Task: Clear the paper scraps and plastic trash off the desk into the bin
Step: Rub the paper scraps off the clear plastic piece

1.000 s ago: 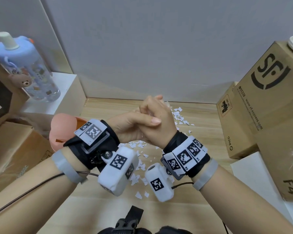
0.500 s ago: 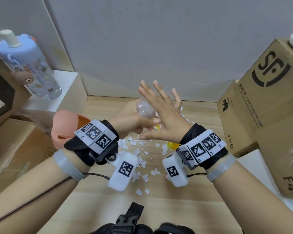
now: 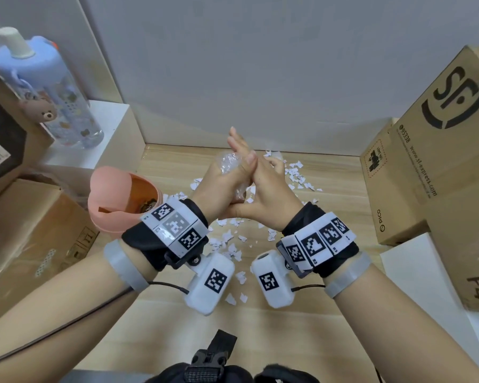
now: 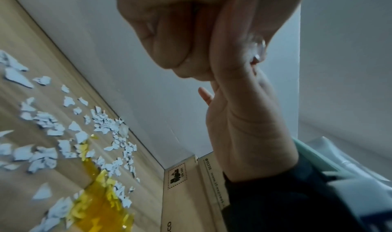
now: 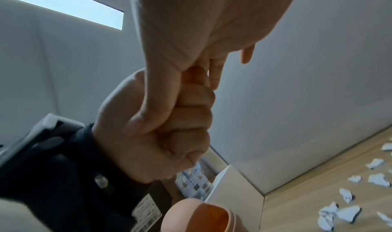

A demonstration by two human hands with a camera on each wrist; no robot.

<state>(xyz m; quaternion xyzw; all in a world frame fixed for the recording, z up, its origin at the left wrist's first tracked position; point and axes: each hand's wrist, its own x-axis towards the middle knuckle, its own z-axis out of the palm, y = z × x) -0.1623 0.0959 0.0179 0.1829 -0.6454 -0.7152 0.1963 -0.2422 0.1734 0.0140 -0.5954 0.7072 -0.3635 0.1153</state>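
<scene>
Plastic trash (image 3: 231, 163) now sits balled at frame centre, our left hand (image 3: 224, 181) curling its fingers round it again while our right hand (image 3: 263, 199), fingers straight, presses alongside; half a second ago it lay exposed. Compacted, it suits the bin (image 3: 116, 201).

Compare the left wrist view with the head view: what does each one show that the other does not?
Only the left wrist view shows the yellow plastic wrapper lying among the scraps. Only the head view shows the pink bin, the water bottle and the clear plastic ball gripped by the left hand. Both show the right hand, the paper scraps and the cardboard box.
</scene>
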